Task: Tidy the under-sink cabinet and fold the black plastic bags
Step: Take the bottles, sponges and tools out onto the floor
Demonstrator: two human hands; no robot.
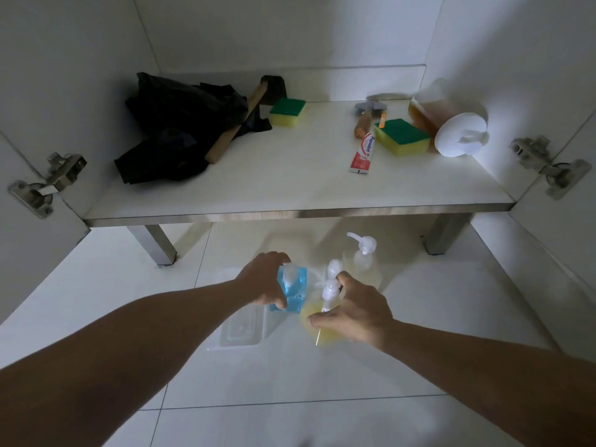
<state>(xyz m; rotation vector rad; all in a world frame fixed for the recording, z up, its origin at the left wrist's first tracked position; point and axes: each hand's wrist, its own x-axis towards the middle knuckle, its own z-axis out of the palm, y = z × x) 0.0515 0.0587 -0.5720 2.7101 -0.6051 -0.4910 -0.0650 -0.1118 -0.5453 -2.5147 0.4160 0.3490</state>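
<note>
Gripping soap bottles (292, 290), hands (264, 280) well apart from black bags (180, 124).

Only one piece of writing could be read: the brand name "Pepsodent" ran along the red-and-white toothpaste tube (363, 153) (lying on the cabinet shelf (290, 188)). The smaller print below it was too blurred to read.

we see open shelf (290, 188) between black bags (180, 130) far left and toothpaste (362, 153), sponge (401, 137) right.

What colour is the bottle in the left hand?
Clear blue, with a white pump; the head view shows the bottle in the left hand.
</note>
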